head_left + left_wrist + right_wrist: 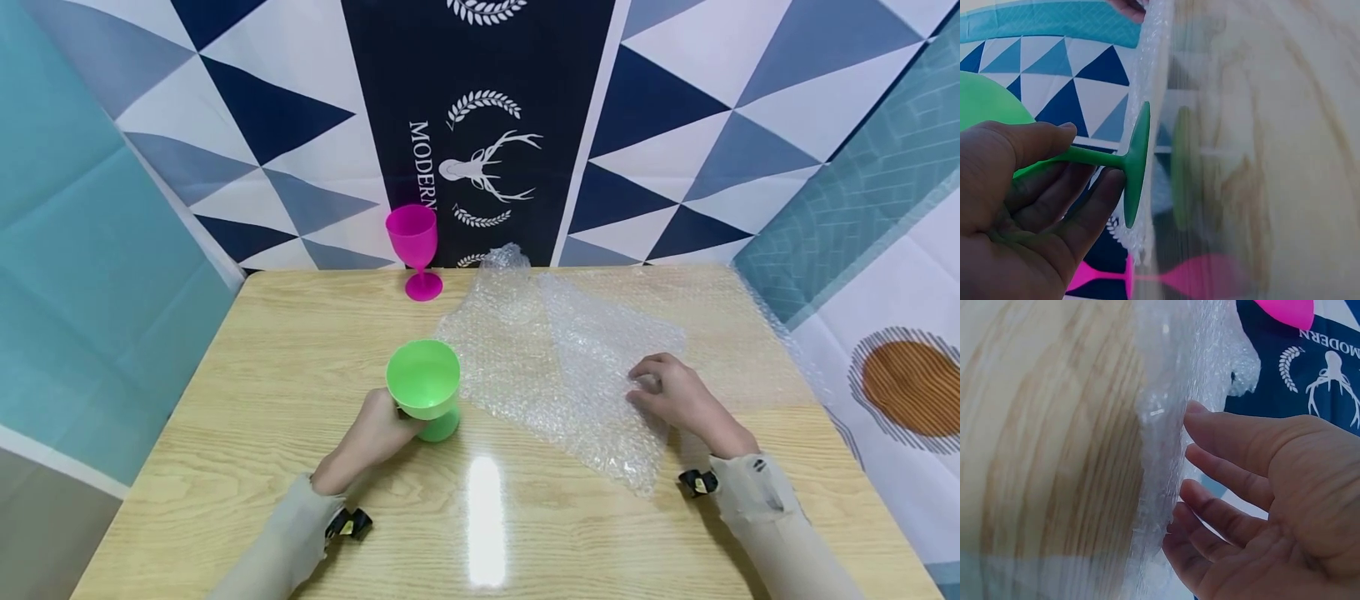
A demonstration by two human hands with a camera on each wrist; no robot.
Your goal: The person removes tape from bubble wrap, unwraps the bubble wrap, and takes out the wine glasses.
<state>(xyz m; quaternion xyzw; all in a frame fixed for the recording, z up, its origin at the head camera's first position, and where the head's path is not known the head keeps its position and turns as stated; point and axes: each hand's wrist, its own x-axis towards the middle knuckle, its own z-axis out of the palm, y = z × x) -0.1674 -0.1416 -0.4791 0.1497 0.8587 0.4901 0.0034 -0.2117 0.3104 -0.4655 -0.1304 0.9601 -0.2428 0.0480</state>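
My left hand [381, 427] grips a green plastic goblet [423, 379] by its stem, thumb on one side and fingers on the other. The cup's mouth faces up, and in the left wrist view a narrow gap shows between its foot [1137, 165] and the foot's reflection in the tabletop. To the right, a crumpled sheet of bubble wrap [525, 367] lies spread out and partly doubled over. My right hand [678, 400] rests on its right part. In the right wrist view the fingertips [1194, 490] are at the wrap's surface, loosely bent and spread.
A magenta goblet [414, 237] stands upright near the table's back edge, left of the wrap. The wrap reaches the back and right edges of the wooden table [285, 367]. A patterned cloth backdrop [480, 133] hangs right behind the table.
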